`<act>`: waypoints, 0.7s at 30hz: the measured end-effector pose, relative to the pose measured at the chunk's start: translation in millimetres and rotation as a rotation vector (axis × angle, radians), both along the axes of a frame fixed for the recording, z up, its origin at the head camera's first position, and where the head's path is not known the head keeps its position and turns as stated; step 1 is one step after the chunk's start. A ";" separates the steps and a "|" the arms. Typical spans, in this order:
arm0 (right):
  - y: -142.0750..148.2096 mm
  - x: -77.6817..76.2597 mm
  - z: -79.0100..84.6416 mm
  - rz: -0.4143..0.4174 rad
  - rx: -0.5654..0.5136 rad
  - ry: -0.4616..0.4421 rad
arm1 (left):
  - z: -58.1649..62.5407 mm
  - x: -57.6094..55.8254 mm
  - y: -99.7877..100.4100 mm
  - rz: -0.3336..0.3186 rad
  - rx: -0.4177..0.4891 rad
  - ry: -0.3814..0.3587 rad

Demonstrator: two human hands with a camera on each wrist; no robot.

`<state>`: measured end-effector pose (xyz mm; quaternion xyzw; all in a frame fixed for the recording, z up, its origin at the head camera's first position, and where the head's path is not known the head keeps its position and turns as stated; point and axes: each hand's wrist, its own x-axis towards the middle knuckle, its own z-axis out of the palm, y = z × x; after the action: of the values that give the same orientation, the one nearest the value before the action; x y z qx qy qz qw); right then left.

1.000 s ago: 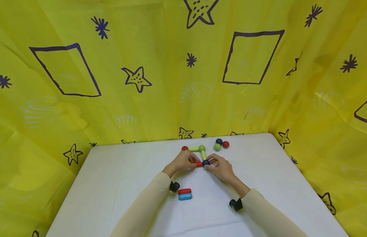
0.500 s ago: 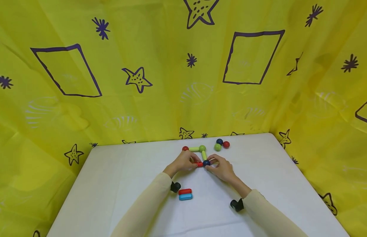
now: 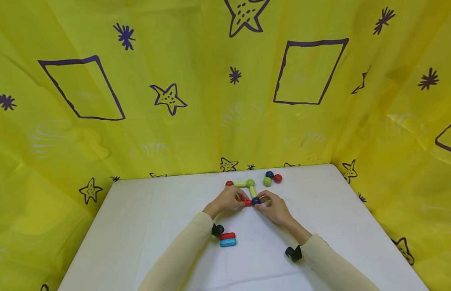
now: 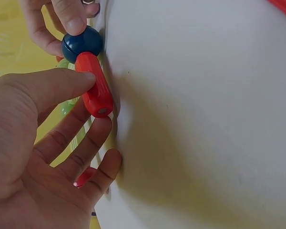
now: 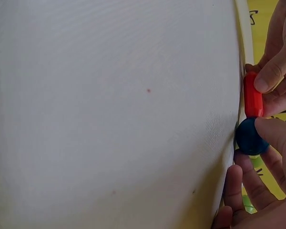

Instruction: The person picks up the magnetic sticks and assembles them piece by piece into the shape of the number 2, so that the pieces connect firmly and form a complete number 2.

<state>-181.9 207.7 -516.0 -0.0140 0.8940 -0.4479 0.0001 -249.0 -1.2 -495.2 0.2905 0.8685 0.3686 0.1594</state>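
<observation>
While the left hand pinches a red rod, its thumb bent over the side and its lower fingers fanned loosely, the right hand grips a dark blue ball between thumb and fingers. Each grip is parted only as far as its piece is thick. The rod's one end touches the ball; its other end, with a small metallic disc, faces the left palm.

From the ball a green rod runs away from the person to a green ball, where a second green rod turns left to a red ball, just beyond the left knuckles. That leaves the left hand little room on its far side.

Right of this chain, near the far edge, three loose balls cluster: navy, crimson and lime. Between the forearms, a spare red rod and a light blue rod lie side by side, just beside the left wrist camera; the right wrist camera sits well apart from them.

White tabletop spreads broadly outside both sleeves, giving elbow room before the side edges. Its far edge, near the chain, meets a yellow curtain.
</observation>
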 end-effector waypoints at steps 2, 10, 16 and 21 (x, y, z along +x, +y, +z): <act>1.7 0.4 -0.2 -0.005 0.004 -0.002 | -1.0 -0.2 2.0 -0.002 0.002 -0.004; 8.7 1.3 -0.9 -0.020 0.008 -0.003 | -1.3 -2.2 6.9 -0.031 0.001 0.017; 12.9 3.1 -1.6 -0.021 0.016 -0.009 | 7.2 -7.9 7.1 -0.053 0.004 0.036; 15.5 7.3 1.2 -0.016 0.014 -0.015 | 18.6 -16.3 9.7 -0.054 -0.003 0.100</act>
<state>-174.6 223.2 -514.8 -0.0032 0.8971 -0.4417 0.0034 -265.3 8.4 -476.6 0.3317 0.8678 0.3479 0.1262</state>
